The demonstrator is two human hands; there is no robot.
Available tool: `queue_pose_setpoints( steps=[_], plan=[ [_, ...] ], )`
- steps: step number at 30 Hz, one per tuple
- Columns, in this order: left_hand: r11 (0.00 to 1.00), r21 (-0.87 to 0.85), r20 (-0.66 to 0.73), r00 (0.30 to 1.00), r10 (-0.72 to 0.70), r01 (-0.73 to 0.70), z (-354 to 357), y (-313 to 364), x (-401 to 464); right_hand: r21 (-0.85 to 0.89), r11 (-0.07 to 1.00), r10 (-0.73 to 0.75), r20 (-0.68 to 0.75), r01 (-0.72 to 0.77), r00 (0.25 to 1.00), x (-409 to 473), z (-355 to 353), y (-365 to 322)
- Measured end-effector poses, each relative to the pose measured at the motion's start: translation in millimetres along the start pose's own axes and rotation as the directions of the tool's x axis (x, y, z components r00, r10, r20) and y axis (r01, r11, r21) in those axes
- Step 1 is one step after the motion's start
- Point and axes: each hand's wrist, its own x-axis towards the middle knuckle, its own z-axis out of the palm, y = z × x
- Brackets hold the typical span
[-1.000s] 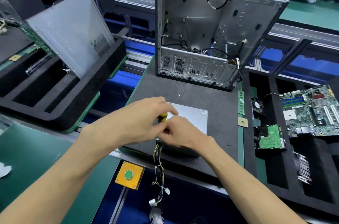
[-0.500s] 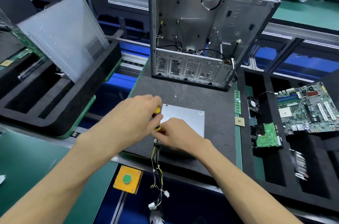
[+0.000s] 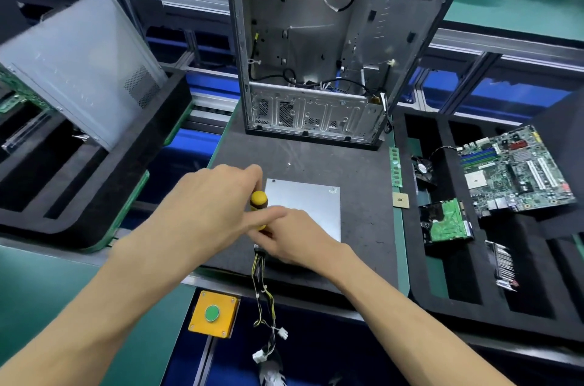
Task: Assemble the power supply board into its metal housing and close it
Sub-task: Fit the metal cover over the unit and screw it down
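Head view shows, nearest, the cable bundle [image 3: 264, 290] hanging over the mat edge beside a yellow button box [image 3: 214, 313]. Above it the left hand [image 3: 208, 211] grips a yellow-handled screwdriver [image 3: 259, 200], and the right hand [image 3: 294, 235] pinches its lower part over the closed metal housing [image 3: 311, 205] lying flat on the dark mat [image 3: 363, 227]. Farther back an open computer case [image 3: 316, 53] stands upright.

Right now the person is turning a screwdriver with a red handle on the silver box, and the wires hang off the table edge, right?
Not quite. The screwdriver handle is yellow and black, not red, as the head view shows. The rest holds: both hands, left and right, are on it over the silver box, and the wires hang off the table edge.
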Motion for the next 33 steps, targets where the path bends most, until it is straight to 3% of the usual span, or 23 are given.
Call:
queue_pose_setpoints(
  steps=[4,6,10,13,18,22,33],
  plan=[
    [0.965,-0.208,0.071,0.982,0.176,-0.158,2,-3,2,-0.009,1.0,-0.003,-0.019,0.003,1.0,-3,2,2],
    [0.97,-0.169,0.053,0.981,0.185,-0.174,2,-2,-1,0.015,1.0,0.01,-0.019,-0.01,1.0,-3,3,3],
    [0.998,0.063,-0.064,0.998,0.017,-0.013,5,6,2,0.016,1.0,0.014,-0.027,-0.014,1.0,-3,5,2],
    [0.997,0.047,-0.08,0.995,-0.051,0.055,6,9,6,-0.008,1.0,0.007,-0.027,-0.007,1.0,-2,7,3],
    [0.996,-0.065,0.043,0.997,0.058,-0.055,1,9,6,-0.001,0.999,-0.032,-0.07,0.032,0.997,-3,8,4],
    [0.981,-0.077,0.041,0.982,0.184,-0.181,-1,8,1,0.005,0.998,-0.059,-0.094,0.059,0.994,-6,7,4],
    [0.978,-0.041,0.047,0.977,0.209,-0.207,-4,1,-3,0.026,1.0,-0.009,-0.089,0.012,0.996,-2,8,-2]
  ],
)
